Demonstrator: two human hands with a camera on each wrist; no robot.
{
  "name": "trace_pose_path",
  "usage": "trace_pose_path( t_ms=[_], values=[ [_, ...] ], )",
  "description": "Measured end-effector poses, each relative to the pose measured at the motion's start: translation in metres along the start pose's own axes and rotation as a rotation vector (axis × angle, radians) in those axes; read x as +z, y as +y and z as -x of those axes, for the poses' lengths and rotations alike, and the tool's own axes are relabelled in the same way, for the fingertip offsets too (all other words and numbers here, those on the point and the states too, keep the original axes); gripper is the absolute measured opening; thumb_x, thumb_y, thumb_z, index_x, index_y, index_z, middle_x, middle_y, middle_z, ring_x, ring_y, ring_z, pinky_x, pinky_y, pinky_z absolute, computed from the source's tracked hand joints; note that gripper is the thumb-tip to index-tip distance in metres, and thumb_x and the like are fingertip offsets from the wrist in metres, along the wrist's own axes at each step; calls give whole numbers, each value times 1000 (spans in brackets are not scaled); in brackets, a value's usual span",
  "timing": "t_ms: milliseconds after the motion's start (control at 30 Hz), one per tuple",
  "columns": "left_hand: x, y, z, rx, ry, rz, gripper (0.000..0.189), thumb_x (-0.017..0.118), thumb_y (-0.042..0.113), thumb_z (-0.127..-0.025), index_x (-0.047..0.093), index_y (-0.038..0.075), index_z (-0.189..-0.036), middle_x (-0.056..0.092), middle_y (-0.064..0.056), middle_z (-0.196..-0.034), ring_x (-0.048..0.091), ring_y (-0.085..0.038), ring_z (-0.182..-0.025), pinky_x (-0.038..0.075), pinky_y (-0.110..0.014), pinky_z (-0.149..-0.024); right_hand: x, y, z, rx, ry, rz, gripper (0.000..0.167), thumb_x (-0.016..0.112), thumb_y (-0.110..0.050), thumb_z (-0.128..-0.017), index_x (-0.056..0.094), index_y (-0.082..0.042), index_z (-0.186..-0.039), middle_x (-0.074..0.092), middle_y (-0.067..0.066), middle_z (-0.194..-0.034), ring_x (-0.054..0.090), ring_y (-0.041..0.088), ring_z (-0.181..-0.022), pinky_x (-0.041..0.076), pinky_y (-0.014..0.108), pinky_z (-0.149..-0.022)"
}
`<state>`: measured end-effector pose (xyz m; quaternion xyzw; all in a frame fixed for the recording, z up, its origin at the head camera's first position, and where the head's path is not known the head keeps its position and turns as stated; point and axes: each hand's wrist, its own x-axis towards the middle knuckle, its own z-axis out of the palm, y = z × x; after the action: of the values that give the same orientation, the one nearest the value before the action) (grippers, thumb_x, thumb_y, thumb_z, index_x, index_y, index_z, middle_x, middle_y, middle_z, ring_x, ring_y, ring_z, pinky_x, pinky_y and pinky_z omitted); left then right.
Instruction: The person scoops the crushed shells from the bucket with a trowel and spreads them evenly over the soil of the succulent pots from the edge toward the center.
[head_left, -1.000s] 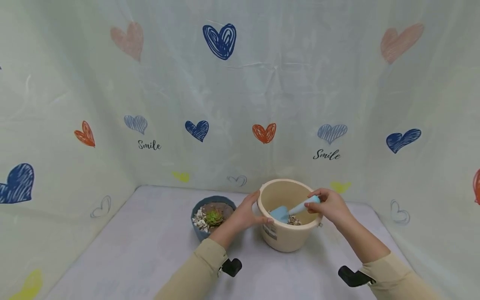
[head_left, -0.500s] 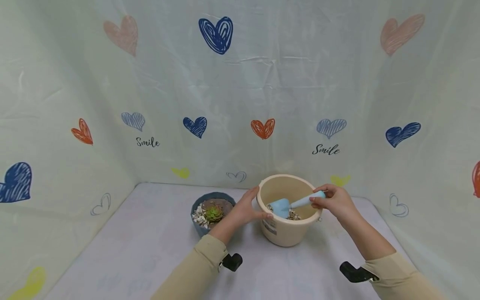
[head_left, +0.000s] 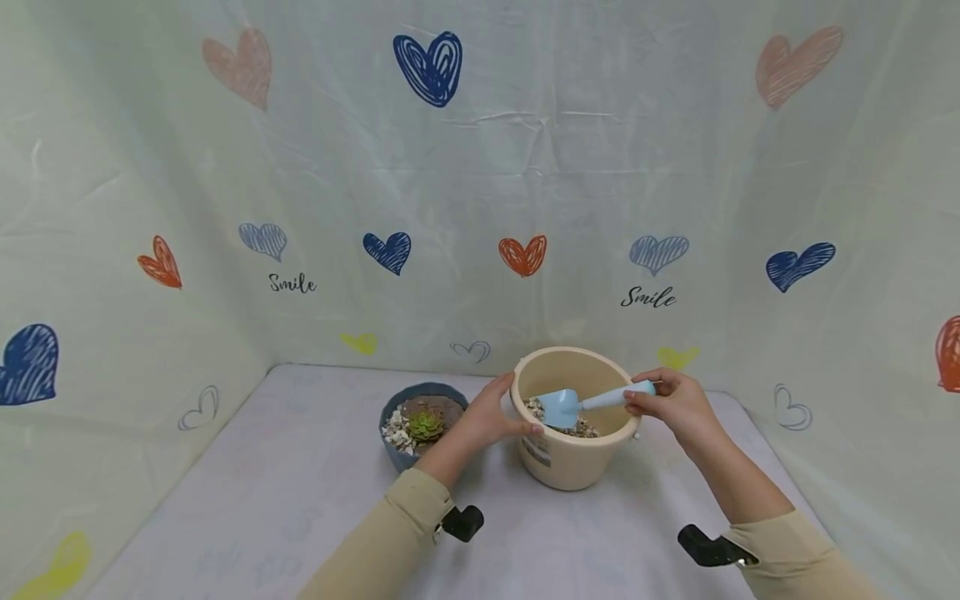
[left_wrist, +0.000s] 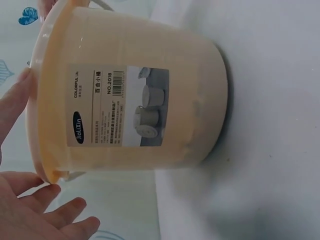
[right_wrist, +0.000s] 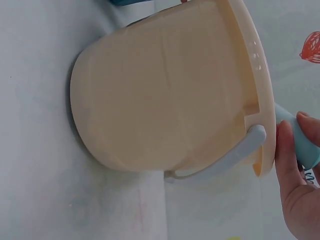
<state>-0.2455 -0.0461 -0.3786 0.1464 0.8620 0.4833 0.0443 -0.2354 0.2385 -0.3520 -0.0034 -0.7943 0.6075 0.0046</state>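
A cream plastic bucket [head_left: 570,467] with a grey handle [right_wrist: 225,157] stands on the cloth-covered table. Small mixed gravel [head_left: 581,429] lies inside it. My left hand [head_left: 483,421] rests against the bucket's left rim, thumb toward the front; in the left wrist view its fingers [left_wrist: 67,212] are spread, with one fingertip at the rim. Over the bucket's right rim, my right hand [head_left: 675,404] pinches the handle of a light blue hand trowel [head_left: 560,408]. The trowel's blade is inside the bucket, pointing left among the gravel. The bucket wall hides the blade in the right wrist view.
Left of the bucket, close to my left forearm, is a blue-grey pot [head_left: 397,460] holding a green succulent [head_left: 426,426], white stones [head_left: 397,433] and brown soil. Behind the table [head_left: 262,500] hangs a pale curtain [head_left: 480,167] printed with hearts.
The right hand has moved slightly right, and the trowel handle lies flatter. Its blade has risen a little, and more gravel shows by it. The left hand stays on the rim.
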Motion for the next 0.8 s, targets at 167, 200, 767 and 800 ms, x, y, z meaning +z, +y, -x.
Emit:
trace_pose_path(
  t_ms=[167,200,767,800],
  values=[
    [-3,3,4,-39,-3,-43,95,88,26,-74,36,7,-151,36,-16,-152,30,-36,-140,27,-55,-111,-2,0,2,-3,6,-16,44,70,-7,-91,50,15,-124,61,11,-96,69,11,-76,56,24,-75],
    [-4,3,5,-49,-5,-53,94,87,27,-74,36,6,-151,36,-16,-152,30,-37,-140,28,-55,-111,-2,0,2,-9,9,-20,44,70,-7,-91,50,15,-123,60,11,-95,69,11,-76,56,24,-75],
    [-49,10,21,-59,33,-71,80,84,30,-78,45,18,-147,43,-9,-149,41,-33,-135,43,-55,-99,-11,-12,2,-75,41,-44,46,69,-10,-91,48,16,-123,62,5,-93,69,9,-77,56,24,-78],
    [-53,10,22,-57,41,-75,79,83,29,-79,45,18,-147,44,-7,-149,41,-32,-135,43,-54,-99,-11,-14,2,-82,40,-47,46,69,-10,-92,48,16,-123,63,4,-92,69,9,-77,56,24,-77]
  ],
)
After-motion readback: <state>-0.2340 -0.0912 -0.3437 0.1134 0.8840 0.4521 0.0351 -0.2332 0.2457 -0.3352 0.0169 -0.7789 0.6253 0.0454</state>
